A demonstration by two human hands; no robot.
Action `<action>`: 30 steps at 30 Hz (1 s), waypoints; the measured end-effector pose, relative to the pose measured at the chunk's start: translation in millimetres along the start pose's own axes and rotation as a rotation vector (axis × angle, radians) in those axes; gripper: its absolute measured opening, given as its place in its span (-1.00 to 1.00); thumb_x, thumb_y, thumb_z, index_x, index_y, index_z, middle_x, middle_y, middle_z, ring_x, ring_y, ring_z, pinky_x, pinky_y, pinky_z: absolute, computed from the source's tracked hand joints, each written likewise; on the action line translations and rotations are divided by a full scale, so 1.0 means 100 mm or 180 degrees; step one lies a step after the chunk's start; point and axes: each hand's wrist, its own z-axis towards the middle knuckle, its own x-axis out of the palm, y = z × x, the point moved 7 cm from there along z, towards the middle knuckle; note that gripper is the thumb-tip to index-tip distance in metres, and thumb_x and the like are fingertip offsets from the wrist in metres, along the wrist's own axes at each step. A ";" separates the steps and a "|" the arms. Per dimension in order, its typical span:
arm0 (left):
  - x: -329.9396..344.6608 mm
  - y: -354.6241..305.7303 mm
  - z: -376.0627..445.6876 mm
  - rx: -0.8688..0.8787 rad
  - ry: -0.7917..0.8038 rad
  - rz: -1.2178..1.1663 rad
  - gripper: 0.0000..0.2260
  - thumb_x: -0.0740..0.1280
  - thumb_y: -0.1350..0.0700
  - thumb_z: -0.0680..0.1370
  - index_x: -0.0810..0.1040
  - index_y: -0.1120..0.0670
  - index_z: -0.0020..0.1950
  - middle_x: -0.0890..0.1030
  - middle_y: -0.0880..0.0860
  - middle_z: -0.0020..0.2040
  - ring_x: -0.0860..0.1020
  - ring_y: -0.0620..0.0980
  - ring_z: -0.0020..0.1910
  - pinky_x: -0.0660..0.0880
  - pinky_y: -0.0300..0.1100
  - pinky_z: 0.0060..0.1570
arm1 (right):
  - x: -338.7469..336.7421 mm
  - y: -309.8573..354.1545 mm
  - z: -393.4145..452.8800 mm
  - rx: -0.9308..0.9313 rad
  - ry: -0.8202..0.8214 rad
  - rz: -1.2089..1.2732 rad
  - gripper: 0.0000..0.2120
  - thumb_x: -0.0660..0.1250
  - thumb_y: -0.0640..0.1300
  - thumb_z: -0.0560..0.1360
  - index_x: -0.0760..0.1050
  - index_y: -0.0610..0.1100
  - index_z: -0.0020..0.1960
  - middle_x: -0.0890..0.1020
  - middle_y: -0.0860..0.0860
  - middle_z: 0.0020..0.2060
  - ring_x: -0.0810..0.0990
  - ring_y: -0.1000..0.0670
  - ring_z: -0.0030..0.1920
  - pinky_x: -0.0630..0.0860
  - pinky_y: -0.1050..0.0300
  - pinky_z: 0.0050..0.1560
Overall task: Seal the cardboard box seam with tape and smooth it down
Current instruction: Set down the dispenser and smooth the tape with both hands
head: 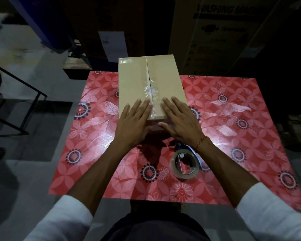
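Note:
A brown cardboard box lies on the red flowered table, its top seam running away from me. Clear tape covers the near part of the seam, wrinkled in the middle; farther back the flaps gape slightly. My left hand lies flat on the box's near left flap, fingers spread. My right hand lies flat on the near right flap, thumb hanging over the front edge. Neither hand holds anything. A tape dispenser with a roll of clear tape lies on the table under my right forearm.
Large dark cartons stand behind the table, one printed "WASHING MACHINE". A black metal frame stands on the grey floor to the left. The box's far end overhangs the table's back edge.

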 end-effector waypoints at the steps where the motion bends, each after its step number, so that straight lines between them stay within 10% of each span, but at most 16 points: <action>1: 0.00 0.00 0.00 -0.0037 0.0011 -0.0006 -0.31 0.30 -0.15 0.54 0.08 0.09 0.54 0.10 0.06 0.57 0.04 0.10 0.54 0.06 0.15 0.45 | 0.01 -0.02 0.01 0.0081 0.0024 0.0030 -0.26 0.04 0.32 0.60 0.18 -0.15 0.60 0.23 -0.08 0.61 0.16 -0.15 0.61 0.21 -0.15 0.54; 10: -0.03 -0.01 -0.06 0.0038 -0.0035 -0.0030 -0.28 0.29 -0.15 0.53 0.04 0.08 0.55 0.08 0.06 0.58 0.03 0.10 0.54 0.07 0.19 0.44 | 0.01 0.18 0.06 -0.0008 0.0120 -0.0186 -0.28 0.04 0.36 0.56 0.20 -0.02 0.60 0.25 0.02 0.60 0.25 -0.18 0.57 0.24 -0.36 0.43; 30: -0.16 0.14 0.03 -0.0514 -0.0361 0.0085 -0.38 0.16 -0.36 0.52 0.35 0.05 0.39 0.38 0.06 0.45 0.35 0.11 0.36 0.31 0.07 0.12 | -0.15 -0.09 0.06 -0.0277 -0.0018 0.0186 -0.46 0.09 0.15 0.62 0.36 -0.07 0.52 0.40 -0.06 0.52 0.37 -0.15 0.48 0.44 -0.14 0.33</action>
